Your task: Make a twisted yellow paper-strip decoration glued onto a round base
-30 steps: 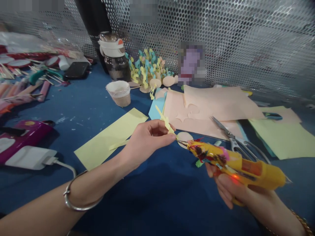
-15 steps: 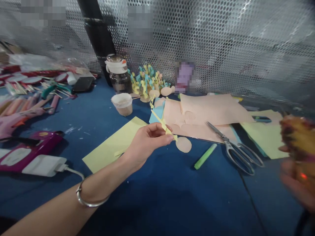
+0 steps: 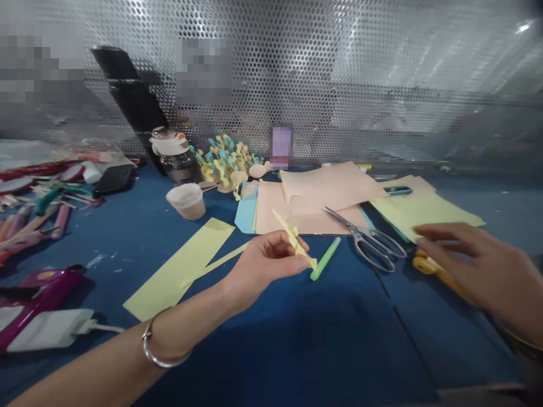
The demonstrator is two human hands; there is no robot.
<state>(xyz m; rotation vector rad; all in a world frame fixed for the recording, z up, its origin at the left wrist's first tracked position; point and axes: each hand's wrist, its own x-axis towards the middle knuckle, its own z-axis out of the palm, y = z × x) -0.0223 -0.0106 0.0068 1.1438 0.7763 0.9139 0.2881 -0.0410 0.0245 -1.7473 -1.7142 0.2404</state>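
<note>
The yellow glue gun [image 3: 441,272], right of the frame, is largely hidden beneath the right hand [image 3: 479,265], whose fingers are loosely spread; whether they touch it is unclear. Near the centre, the left hand [image 3: 265,263] pinches a folded yellow strip [image 3: 296,242], partly covered by its fingers. The left edge cuts off a purple device [image 3: 46,288]. Left of centre on the surface [image 3: 297,339], a small cup [image 3: 186,202] has indistinct contents; behind it, a white-lidded bottle [image 3: 176,158] looks dark inside.
</note>
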